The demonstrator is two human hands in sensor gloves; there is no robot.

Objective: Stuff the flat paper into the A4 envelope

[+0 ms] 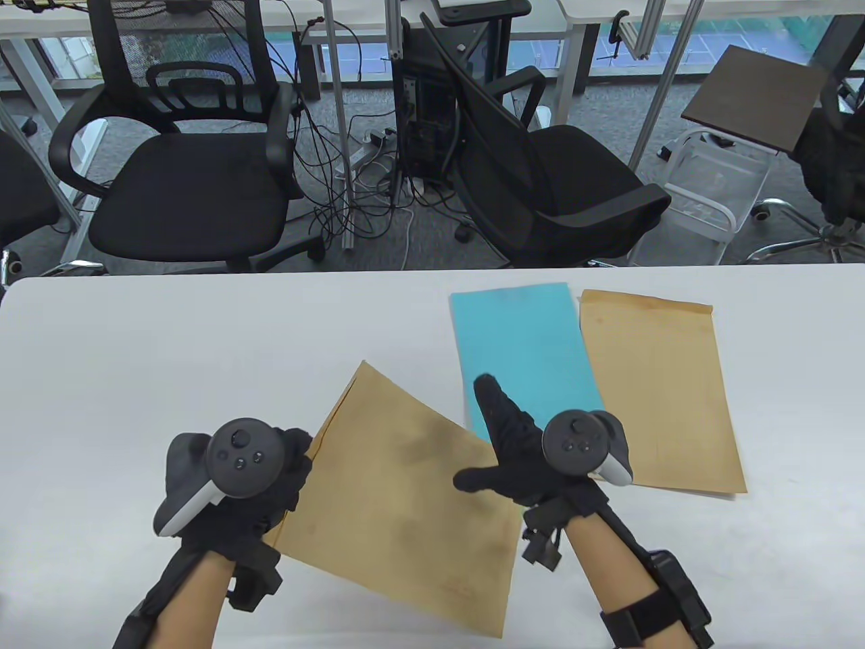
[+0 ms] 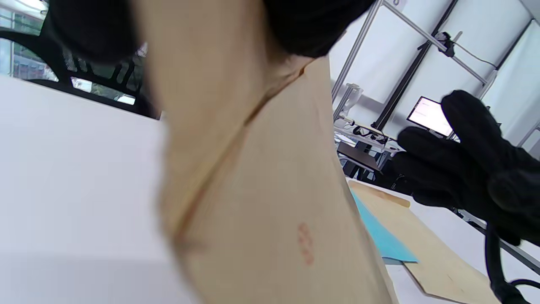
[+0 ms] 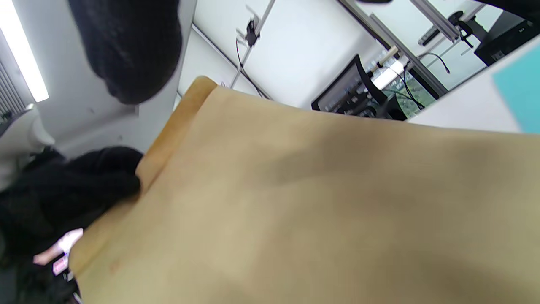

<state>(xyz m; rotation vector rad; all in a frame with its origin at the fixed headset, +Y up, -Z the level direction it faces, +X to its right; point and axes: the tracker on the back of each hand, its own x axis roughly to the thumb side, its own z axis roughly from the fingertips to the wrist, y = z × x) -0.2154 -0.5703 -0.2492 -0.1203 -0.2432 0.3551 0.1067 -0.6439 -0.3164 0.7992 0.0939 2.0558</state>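
Observation:
A brown A4 envelope (image 1: 405, 500) is tilted over the near middle of the white table (image 1: 169, 351). My left hand (image 1: 297, 460) grips it at its left, open end, where the flap edge shows; it fills the left wrist view (image 2: 274, 190) and the right wrist view (image 3: 316, 202). A flat sheet of blue paper (image 1: 520, 351) lies on the table behind it, its near corner under the envelope. My right hand (image 1: 476, 436) is open above the envelope's right corner, with its index finger stretched over the blue paper and its thumb spread out to the left.
A second brown envelope (image 1: 662, 392) lies flat just right of the blue paper. Office chairs (image 1: 196, 189), cables and a wire rack stand beyond the table's far edge.

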